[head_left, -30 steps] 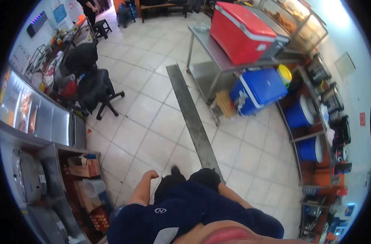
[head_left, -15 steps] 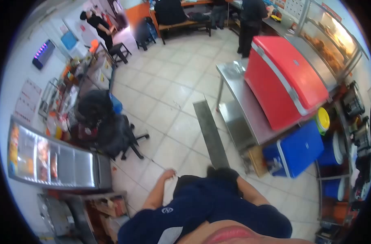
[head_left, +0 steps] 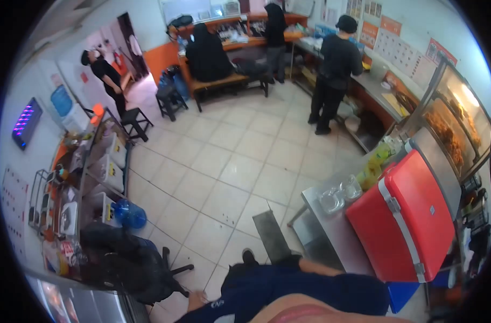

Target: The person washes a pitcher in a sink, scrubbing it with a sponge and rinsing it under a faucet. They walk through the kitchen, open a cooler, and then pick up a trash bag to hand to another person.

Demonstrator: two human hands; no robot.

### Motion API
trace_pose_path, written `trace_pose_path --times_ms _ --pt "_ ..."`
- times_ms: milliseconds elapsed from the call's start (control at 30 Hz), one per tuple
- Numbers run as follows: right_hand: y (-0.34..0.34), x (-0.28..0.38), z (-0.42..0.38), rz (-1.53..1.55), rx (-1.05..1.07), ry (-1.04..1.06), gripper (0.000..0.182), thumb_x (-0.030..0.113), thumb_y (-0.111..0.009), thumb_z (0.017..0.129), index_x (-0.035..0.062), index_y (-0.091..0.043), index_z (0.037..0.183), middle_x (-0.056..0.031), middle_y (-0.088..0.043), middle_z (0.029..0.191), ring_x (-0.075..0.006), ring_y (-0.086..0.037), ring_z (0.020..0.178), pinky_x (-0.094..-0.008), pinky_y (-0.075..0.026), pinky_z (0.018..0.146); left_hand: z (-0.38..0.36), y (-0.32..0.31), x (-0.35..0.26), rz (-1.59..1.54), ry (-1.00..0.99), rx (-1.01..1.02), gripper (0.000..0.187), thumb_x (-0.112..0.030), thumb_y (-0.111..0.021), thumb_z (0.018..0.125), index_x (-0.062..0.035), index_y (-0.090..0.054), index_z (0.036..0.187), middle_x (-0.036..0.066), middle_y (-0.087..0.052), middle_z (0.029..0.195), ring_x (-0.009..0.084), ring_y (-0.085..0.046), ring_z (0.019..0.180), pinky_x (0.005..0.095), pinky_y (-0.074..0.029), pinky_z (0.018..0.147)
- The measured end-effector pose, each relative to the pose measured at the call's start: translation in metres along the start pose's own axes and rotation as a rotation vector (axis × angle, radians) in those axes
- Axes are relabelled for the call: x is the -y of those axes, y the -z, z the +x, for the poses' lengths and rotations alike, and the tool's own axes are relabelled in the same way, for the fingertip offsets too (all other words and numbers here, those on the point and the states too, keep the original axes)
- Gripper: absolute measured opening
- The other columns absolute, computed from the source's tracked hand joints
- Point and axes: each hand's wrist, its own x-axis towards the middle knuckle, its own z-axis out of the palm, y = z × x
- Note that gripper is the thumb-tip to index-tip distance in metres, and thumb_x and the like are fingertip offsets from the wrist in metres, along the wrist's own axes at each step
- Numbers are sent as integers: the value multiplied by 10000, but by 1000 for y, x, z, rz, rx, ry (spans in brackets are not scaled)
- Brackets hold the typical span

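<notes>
My left hand (head_left: 196,299) hangs low at my left side, near the wheeled base of a black office chair (head_left: 128,264). It looks small and partly cut off by my dark blue shirt; its fingers seem loosely apart, with nothing visible in them. My right forearm (head_left: 316,267) shows at my right side, but the hand is hidden behind my body. To that side stands a metal table (head_left: 323,215) with a red cooler box (head_left: 404,215) and clear plastic containers (head_left: 339,198) on it. One dark shoe (head_left: 248,256) shows on the tiles.
A grey metal strip (head_left: 271,234) lies on the floor ahead. Blue water bottles (head_left: 130,214) stand by the left shelving. A person (head_left: 334,75) works at the right counter; others are at the back desk and left doorway. Black stools (head_left: 171,99) stand near a bench (head_left: 229,83).
My view has tilted up and moved forward, showing more of the back counter and people. The red cooler and office chair sit lower in view; my left hand is nearer the bottom edge.
</notes>
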Motion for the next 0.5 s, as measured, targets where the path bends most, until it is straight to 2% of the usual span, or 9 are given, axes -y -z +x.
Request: trace_pose_path --times_ms 33,67,167,200,233,300,400,433,500 --pt "18 18 21 10 -24 9 442 370 -458 857 -19 -562 1037 -164 -616 954 -242 -595 916 -317 -452 833 51 35 45 -305 588 -17 219 -213 -494 771 -39 -615 826 141 -610 925 254 -591 835 368 -456 733" --pt "37 34 42 20 -42 16 441 369 -458 857 -20 -562 1037 -164 -616 953 -241 -595 916 -316 -452 833 107 92 34 -616 1165 -262 147 -116 -524 690 -25 -638 713 180 -633 808 267 -633 674 360 -492 611" --pt "82 68 98 74 -87 20 439 368 -457 859 -20 -562 1036 -163 -616 952 -239 -595 915 -314 -452 833 224 254 -5 -202 844 -482 184 -118 -489 737 -5 -633 748 141 -642 750 240 -619 636 372 -490 571" --pt "100 73 116 93 -102 18 438 367 -456 860 -20 -562 1036 -162 -616 952 -238 -595 914 -314 -452 833 258 302 -62 -289 686 -616 229 -178 -500 771 -8 -633 845 140 -636 672 224 -578 503 343 -469 496" --pt "118 81 134 112 -111 18 438 367 -456 860 -20 -562 1035 -162 -616 951 -237 -595 914 -313 -452 833 314 336 -1 -79 131 -626 278 -236 -481 829 -14 -620 923 117 -628 604 166 -488 374 305 -415 396" --pt "154 88 171 150 -133 8 436 365 -455 861 -20 -562 1035 -161 -617 950 -235 -595 913 -312 -452 833 361 416 -164 -217 343 -541 286 -242 -453 865 -21 -620 939 85 -645 619 109 -492 399 245 -397 389" --pt "216 87 225 196 -146 1 434 364 -454 863 -21 -563 1034 -160 -617 949 -233 -595 912 -310 -452 833 455 476 -198 -202 259 -342 287 -238 -443 874 -14 -609 943 77 -662 672 81 -434 390 243 -405 386" --pt "237 86 241 212 -147 -1 434 363 -454 864 -21 -563 1033 -160 -617 948 -232 -595 912 -309 -452 833 478 486 -197 -187 314 -301 300 -234 -411 892 -35 -635 896 82 -633 578 94 -501 403 240 -404 399" --pt "282 85 275 239 -152 -9 432 362 -453 865 -21 -563 1033 -159 -617 947 -231 -595 911 -308 -452 833 504 497 -197 40 459 -274 370 -293 -407 892 -12 -642 841 153 -637 649 219 -604 543 338 -466 499"
